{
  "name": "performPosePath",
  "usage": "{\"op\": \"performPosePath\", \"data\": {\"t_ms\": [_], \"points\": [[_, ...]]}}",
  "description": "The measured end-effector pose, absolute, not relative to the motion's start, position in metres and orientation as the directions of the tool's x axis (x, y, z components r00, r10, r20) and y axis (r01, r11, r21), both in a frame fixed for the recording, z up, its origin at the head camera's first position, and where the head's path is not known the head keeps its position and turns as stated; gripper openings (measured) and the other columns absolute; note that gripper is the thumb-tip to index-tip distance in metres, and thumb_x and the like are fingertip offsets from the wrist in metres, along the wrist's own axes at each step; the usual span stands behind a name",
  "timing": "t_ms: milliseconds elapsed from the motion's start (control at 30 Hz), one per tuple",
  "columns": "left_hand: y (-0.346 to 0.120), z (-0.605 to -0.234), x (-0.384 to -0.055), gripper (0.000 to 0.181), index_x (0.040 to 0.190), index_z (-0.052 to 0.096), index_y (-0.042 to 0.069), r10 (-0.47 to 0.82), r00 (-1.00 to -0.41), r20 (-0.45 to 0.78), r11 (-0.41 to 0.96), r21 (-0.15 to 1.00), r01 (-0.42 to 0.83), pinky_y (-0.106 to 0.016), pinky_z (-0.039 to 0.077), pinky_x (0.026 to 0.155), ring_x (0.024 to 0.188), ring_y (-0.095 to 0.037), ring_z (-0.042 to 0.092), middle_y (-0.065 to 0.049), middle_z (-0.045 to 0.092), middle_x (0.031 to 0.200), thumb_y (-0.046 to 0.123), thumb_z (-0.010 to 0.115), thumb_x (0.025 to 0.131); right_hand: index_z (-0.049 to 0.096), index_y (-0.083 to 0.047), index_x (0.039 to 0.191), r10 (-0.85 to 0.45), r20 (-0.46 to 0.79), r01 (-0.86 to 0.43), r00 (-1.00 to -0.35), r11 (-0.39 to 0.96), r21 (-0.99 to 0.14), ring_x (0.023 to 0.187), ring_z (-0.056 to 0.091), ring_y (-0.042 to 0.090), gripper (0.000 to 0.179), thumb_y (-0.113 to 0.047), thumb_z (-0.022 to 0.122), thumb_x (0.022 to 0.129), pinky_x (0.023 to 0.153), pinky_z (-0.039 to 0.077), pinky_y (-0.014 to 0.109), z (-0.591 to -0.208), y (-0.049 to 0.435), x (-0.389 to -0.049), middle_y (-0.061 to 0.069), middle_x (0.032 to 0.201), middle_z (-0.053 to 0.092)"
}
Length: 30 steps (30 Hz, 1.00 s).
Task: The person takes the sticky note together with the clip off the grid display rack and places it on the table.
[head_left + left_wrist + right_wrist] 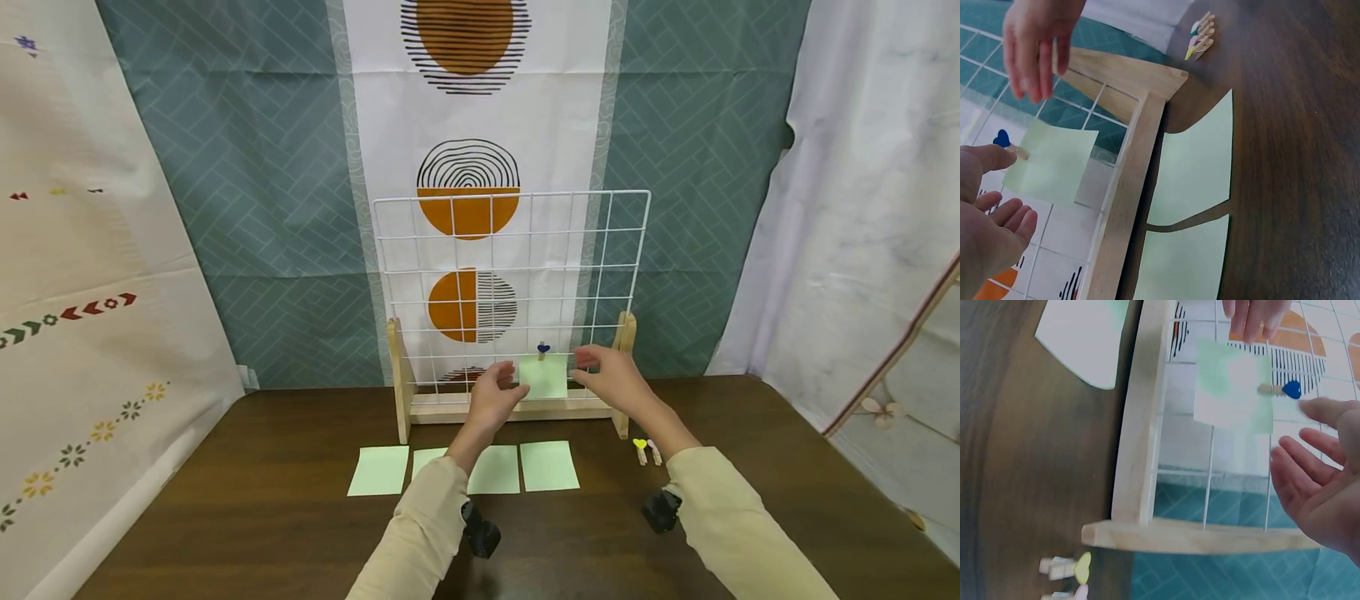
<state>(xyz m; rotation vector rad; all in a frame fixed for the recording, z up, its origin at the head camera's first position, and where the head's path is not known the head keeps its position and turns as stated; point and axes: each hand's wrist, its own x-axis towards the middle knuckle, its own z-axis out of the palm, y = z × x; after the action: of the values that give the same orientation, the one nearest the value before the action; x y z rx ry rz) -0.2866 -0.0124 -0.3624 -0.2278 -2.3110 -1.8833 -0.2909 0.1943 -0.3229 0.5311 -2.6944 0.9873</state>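
A pale green paper note [553, 379] hangs on the white wire grid [457, 268], held at its top by a small wooden clothespin with a blue heart [543, 349]. My left hand [492, 398] is at the note's left side, fingers loosely bent and pinching nothing. On the other side, my right hand [609, 377] hovers near the grid with relaxed fingers, apart from the paper. In the right wrist view the right hand [1322, 465] has its index fingertip near the blue heart [1292, 390] and holds nothing. The left wrist view shows the left hand [988, 219] beside the note [1054, 161].
Several green notes [550, 466] lie in a row on the brown table [247, 517], in front of the grid's wooden stand [403, 379]. Heart clothespins, one yellow [641, 451], lie at the right. A patterned curtain [255, 208] hangs behind.
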Motion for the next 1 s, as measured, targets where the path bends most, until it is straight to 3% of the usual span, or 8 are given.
{"op": "performPosePath", "data": {"t_ms": [233, 633, 833, 1000], "points": [[-0.006, -0.360, -0.290, 0.044, 0.129, 0.055, -0.006, -0.017, -0.979, 0.203, 0.223, 0.955, 0.194, -0.042, 0.047, 0.094, 0.119, -0.035, 0.053, -0.021, 0.056, 0.128, 0.004, 0.066, 0.088, 0.058, 0.003, 0.128, -0.252, 0.358, -0.423, -0.899, 0.714, -0.558, 0.112, 0.057, 0.037, 0.042, -0.023, 0.060, 0.096, 0.090, 0.047, 0.052, -0.317, 0.175, -0.295, 0.021, 0.122, 0.062], [0.001, -0.357, -0.295, 0.043, 0.129, 0.054, -0.008, -0.053, -0.981, 0.184, 0.259, 0.952, 0.164, -0.041, 0.047, 0.094, 0.119, -0.034, 0.053, -0.020, 0.057, 0.128, 0.003, 0.063, 0.088, 0.056, 0.007, 0.128, -0.257, 0.317, -0.405, -0.913, 0.674, -0.618, 0.114, 0.057, 0.036, 0.039, -0.011, 0.061, 0.094, 0.092, 0.047, 0.048, -0.307, 0.158, -0.310, 0.023, 0.124, 0.060], [0.004, -0.358, -0.297, 0.044, 0.130, 0.052, -0.008, -0.043, -0.984, 0.175, 0.278, 0.948, 0.156, -0.041, 0.046, 0.095, 0.118, -0.034, 0.053, -0.020, 0.056, 0.128, 0.003, 0.063, 0.089, 0.058, 0.010, 0.125, -0.275, 0.325, -0.421, -0.905, 0.687, -0.592, 0.111, 0.060, 0.036, 0.035, -0.005, 0.059, 0.093, 0.089, 0.049, 0.045, -0.305, 0.153, -0.316, 0.024, 0.121, 0.061], [0.006, -0.358, -0.298, 0.045, 0.130, 0.051, -0.009, -0.049, -0.982, 0.185, 0.287, 0.944, 0.163, -0.039, 0.046, 0.095, 0.118, -0.034, 0.054, -0.021, 0.057, 0.128, 0.001, 0.062, 0.088, 0.058, 0.011, 0.124, -0.270, 0.323, -0.416, -0.907, 0.695, -0.587, 0.108, 0.061, 0.036, 0.032, -0.002, 0.055, 0.095, 0.079, 0.054, 0.040, -0.306, 0.150, -0.320, 0.024, 0.119, 0.062]]}}
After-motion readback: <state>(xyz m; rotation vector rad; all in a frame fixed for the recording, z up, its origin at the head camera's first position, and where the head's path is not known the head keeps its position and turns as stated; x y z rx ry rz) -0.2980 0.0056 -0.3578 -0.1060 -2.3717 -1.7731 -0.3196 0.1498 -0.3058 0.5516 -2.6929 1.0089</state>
